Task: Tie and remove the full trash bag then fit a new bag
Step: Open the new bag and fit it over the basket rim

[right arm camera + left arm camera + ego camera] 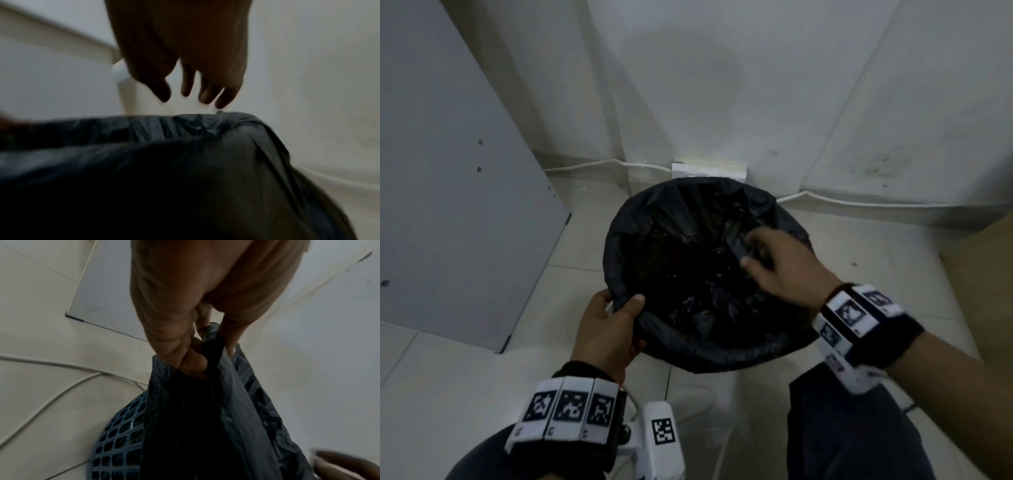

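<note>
A black trash bag (pixel 688 267) lines a round blue mesh bin (pixel 117 439) standing on the tiled floor against the wall, its top folded over the rim. My left hand (pixel 621 301) pinches the bag's edge at the near-left rim, thumb inside and fingers outside; the left wrist view shows the bag (pixel 205 418) gathered between thumb and fingers (pixel 193 363). My right hand (pixel 756 253) hovers over the bag's right side. In the blurred right wrist view its fingers (pixel 186 87) are straight and spread just above the bag's rim (pixel 197 123), holding nothing.
A grey panel (pixel 448 171) stands at the left. A white box (pixel 709 171) sits behind the bin against the wall, with a white cable (pixel 859 202) along the wall's base. More cables (pixel 51 386) lie on the floor. My dark-trousered knee (pixel 842 428) is at the lower right.
</note>
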